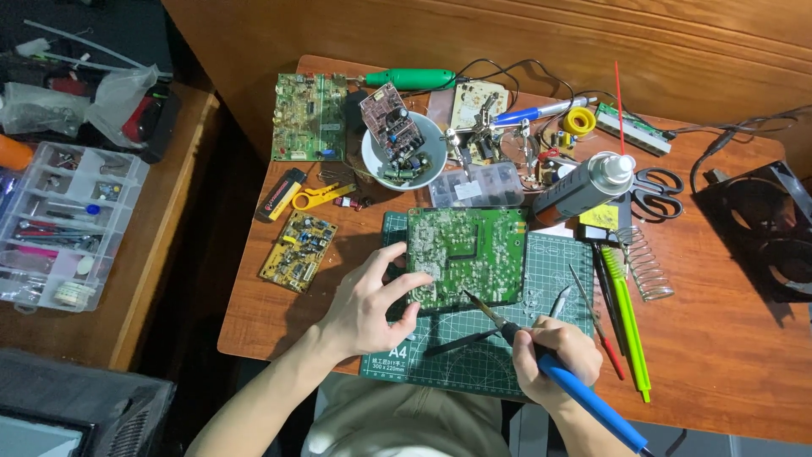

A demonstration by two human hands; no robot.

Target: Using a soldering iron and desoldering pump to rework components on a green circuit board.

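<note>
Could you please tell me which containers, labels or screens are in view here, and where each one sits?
Spray can: lying right of the green circuit board, silver with a yellow label.
Clear compartment box: on the side table at left.
Small clear case: behind the board.
No screens visible.

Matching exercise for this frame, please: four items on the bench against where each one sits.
Items:
1. soldering iron
2. green circuit board
3. scissors
4. white bowl

Places:
A. under the left hand, on the cutting mat
B. right of the spray can
C. in the right hand
D. holding a small board, near the table's far edge

Pairs: 1-C, 2-A, 3-B, 4-D
</note>
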